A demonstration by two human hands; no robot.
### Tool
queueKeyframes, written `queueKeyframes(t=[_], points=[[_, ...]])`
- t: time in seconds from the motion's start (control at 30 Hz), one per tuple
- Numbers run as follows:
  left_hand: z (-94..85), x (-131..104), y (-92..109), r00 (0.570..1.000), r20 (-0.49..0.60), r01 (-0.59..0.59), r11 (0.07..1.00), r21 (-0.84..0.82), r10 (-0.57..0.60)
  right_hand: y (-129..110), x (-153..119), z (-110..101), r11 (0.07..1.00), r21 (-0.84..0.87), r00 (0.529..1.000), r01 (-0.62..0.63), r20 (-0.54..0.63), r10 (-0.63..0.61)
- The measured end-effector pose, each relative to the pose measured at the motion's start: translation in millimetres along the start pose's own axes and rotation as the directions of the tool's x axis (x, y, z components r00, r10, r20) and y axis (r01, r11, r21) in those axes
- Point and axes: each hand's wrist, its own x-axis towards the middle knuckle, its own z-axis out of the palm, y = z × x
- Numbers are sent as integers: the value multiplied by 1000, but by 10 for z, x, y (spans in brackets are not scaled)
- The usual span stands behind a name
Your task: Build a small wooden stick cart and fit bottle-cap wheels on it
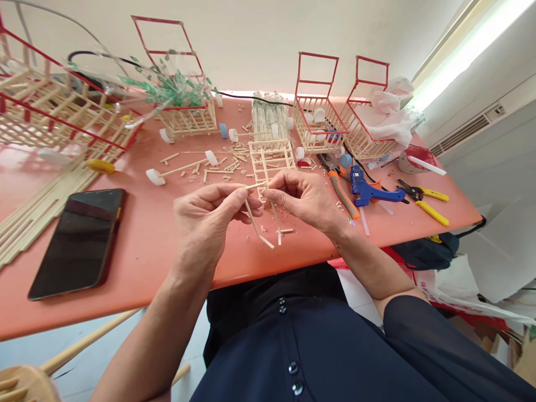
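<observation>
Stick frame (255,185) of slender, pale wood is held over the worktop (146,240), near its rounded front edge. One side is pinched between the thumb and fingers of the left hand (205,212), while the joint at the crosspiece's other end is gripped by the closed fingers of the right hand (301,198). Two thin legs are angled downward below the hands, the left one bent near its tip; whether the tips are touched by the worktop cannot be told.

Just beyond, a ladder-like lattice (268,142) is partly hidden by the right hand. A round dowel axle (182,168) is capped at both ends by white plastic discs, and splintery offcuts (220,172) are strewn nearby. The rear is lined with barred baskets with tall red handles: a middle basket (320,144) is filled with plastic caps, and a left basket (188,120) is topped by glossy green sprigs (178,89).

Reach to the right is bounded by orange-and-grey pliers (343,195), a blue glue gun (366,190) and a yellow-handled tool (433,212). Smooth surface is exposed between the left hand and a flat black phone (79,243), beside which straight sticks (46,209) are laid.

The orange-pink worktop is backed by a pale wall (251,44); the right side is lit by a bright strip (473,61).
</observation>
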Motion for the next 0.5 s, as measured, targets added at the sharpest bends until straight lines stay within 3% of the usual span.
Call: queueKeyframes(t=[0.5], points=[[-14, -6, 10, 1000, 5, 1, 1000, 5, -1, 8, -8, -4, 1000, 3, 1000, 1, 4, -1]])
